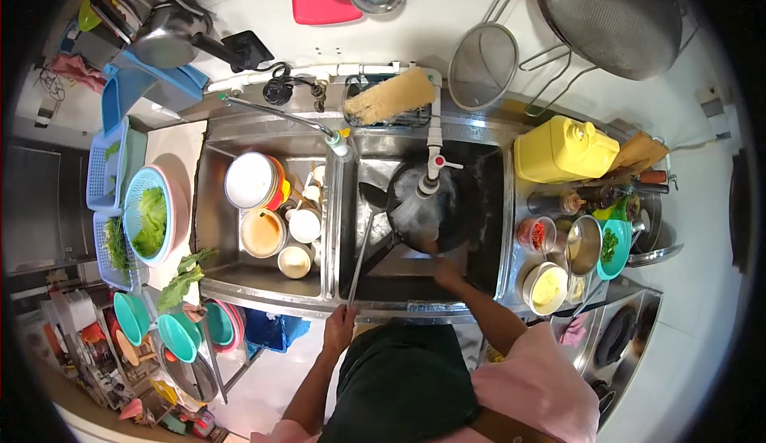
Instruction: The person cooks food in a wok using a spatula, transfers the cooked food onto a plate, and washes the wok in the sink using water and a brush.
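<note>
My left hand (339, 331) is closed round the end of a long-handled ladle (365, 239), whose dark head rests beside the wok's left rim. The black wok (431, 218) sits in the right sink basin, its handle (377, 256) pointing down and left. Water streams into it from a tap with a red knob (435, 168). My right hand (448, 275) is at the wok's near rim. Its fingers are smeared by motion, so I cannot make out whether they hold anything.
Stacked bowls (262, 231) fill part of the left basin (219, 263). A yellow jug (565, 152), a bowl of yellow food (546, 287) and a green bowl (614, 250) stand right. Leafy greens lie in a basin (150, 219) at left. Strainers (483, 66) hang behind.
</note>
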`<state>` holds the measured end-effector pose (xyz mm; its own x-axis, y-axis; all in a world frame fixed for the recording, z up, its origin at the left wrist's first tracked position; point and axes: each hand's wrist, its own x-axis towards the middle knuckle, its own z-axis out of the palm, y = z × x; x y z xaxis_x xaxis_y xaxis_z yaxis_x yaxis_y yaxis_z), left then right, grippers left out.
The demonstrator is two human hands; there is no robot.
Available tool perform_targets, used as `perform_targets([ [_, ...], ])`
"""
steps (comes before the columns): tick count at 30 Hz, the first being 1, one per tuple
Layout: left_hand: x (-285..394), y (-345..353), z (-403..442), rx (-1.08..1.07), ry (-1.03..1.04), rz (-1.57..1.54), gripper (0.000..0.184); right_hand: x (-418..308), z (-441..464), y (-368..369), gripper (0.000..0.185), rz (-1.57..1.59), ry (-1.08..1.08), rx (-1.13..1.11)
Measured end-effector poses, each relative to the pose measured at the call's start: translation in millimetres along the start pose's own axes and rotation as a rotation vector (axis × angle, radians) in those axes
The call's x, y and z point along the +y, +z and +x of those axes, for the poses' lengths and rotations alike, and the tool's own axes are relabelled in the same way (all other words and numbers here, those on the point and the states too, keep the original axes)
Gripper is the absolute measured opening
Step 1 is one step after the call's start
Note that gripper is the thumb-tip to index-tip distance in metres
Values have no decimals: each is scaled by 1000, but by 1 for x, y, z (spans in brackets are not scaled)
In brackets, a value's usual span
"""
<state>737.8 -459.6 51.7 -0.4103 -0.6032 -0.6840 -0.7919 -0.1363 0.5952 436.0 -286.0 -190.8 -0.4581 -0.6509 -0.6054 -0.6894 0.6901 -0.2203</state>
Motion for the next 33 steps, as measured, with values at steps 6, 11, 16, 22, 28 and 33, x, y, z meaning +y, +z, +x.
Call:
perform_targets([
  [6,-7,1,9,23,28,44,39,1,94,-83,39,406,330,-86],
  [11,-3,2,11,2,42,80,37,23,42,-9,46,73,-11,107],
  [16,-3,5,12,5,106,134,36,-24,96,-27,39,460,198,-104],
  [22,4,-1,7,12,75,243,38,-28,13,-4,38,167,80,205],
  [28,5,2,12,-13,96,208,39,-13,64,-81,37,224,252,205],
  [33,9,-1,15,-21,83,228,38,32,-7,-142,41,85,385,71],
])
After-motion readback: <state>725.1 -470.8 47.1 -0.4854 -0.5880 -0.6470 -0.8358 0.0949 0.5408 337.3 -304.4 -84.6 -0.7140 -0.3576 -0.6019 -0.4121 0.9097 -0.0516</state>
